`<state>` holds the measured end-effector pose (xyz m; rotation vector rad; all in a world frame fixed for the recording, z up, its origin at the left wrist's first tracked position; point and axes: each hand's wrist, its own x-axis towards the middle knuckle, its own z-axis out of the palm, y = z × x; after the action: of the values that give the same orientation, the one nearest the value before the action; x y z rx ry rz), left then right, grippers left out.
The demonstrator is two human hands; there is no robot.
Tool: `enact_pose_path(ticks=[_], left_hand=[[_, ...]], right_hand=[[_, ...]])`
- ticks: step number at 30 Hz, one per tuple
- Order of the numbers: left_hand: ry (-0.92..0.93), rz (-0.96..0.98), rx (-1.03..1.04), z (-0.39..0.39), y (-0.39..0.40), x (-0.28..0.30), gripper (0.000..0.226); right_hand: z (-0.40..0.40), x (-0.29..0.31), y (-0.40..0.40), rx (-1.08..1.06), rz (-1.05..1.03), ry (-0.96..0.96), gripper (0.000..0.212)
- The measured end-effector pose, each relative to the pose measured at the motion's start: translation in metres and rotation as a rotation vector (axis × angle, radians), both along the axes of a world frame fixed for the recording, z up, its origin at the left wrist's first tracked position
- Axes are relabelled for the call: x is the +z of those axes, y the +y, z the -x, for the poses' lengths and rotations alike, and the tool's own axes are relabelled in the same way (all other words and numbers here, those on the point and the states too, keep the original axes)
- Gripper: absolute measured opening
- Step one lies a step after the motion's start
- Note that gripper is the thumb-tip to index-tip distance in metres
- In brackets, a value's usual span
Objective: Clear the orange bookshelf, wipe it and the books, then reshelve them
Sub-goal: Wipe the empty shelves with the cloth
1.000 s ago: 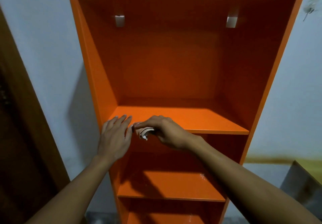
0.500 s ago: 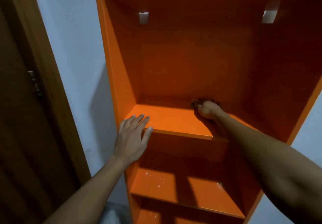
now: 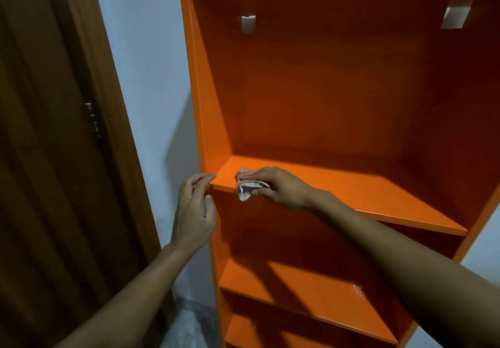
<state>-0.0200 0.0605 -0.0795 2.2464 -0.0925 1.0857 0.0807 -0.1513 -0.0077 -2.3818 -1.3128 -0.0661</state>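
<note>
Right hand [image 3: 278,186] grips a crumpled cloth [image 3: 246,185] on the orange bookshelf [image 3: 351,185] board's front edge; left hand [image 3: 193,212], fingers loosely curled, holds nothing beside it.

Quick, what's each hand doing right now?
Left hand: open, fingertips at the orange bookshelf's front edge.
Right hand: holding a crumpled cloth on the shelf board.

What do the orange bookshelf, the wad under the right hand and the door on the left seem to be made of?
Orange bookshelf: probably laminated or painted board; flat uniform colour, soft sheen, thin square edges.
Wad under the right hand: soft cloth or tissue, whitish with a pink tinge, crumpled in folds; which one is unclear.
Door: dark brown wood or wood veneer, with faint vertical grain.
</note>
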Motion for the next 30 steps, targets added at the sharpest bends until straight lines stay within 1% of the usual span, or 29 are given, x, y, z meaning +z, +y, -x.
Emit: enact_pose_path(ticks=[2,3,5,6,7,9,11,12,14,16,17,19,23,27,30], left_hand=[[0.072,-0.03,0.026,0.004,0.005,-0.002,0.055],[0.109,-0.064,0.029,0.006,0.007,-0.004,0.06],[0.164,-0.139,0.02,0.007,0.011,-0.008,0.067],[0.185,-0.168,0.012,0.006,0.013,-0.011,0.069],[0.205,-0.19,0.004,0.006,0.015,-0.013,0.071],[0.233,-0.211,-0.002,0.004,0.017,-0.016,0.074],[0.254,-0.22,0.007,0.003,0.017,-0.015,0.076],[0.258,-0.225,0.014,0.003,0.016,-0.015,0.076],[0.258,-0.225,0.02,0.004,0.016,-0.015,0.078],[0.246,-0.22,0.021,0.004,0.016,-0.016,0.079],[0.24,-0.223,0.021,0.004,0.016,-0.016,0.079],[0.23,-0.229,0.02,0.002,0.018,-0.016,0.078],[0.233,-0.229,0.031,0.0,0.018,-0.018,0.079],[0.225,-0.233,0.043,-0.002,0.017,-0.019,0.078],[0.236,-0.228,0.043,-0.001,0.02,-0.019,0.077]], right_hand=[[0.019,0.001,0.002,0.1,-0.061,0.027,0.039],[0.025,0.002,0.002,0.131,-0.099,0.098,0.038],[0.027,0.013,-0.002,0.161,-0.199,0.319,0.038],[0.021,0.019,-0.005,0.147,-0.253,0.375,0.039],[0.014,0.026,-0.008,0.113,-0.313,0.37,0.04],[-0.016,0.034,-0.016,-0.069,-0.39,0.194,0.039],[-0.047,0.036,-0.024,-0.332,-0.361,0.038,0.031],[-0.061,0.033,-0.026,-0.429,-0.322,0.02,0.026],[-0.088,0.022,-0.025,-0.526,-0.173,0.102,0.025],[-0.111,0.012,-0.013,-0.58,0.035,0.132,0.027],[-0.117,0.01,-0.005,-0.594,0.1,0.127,0.028],[-0.13,0.008,0.016,-0.563,0.137,0.148,0.03],[-0.128,0.012,0.053,-0.445,0.116,0.18,0.036],[-0.121,0.012,0.083,-0.374,0.094,0.193,0.048],[-0.112,0.012,0.092,-0.356,0.048,0.21,0.045]])
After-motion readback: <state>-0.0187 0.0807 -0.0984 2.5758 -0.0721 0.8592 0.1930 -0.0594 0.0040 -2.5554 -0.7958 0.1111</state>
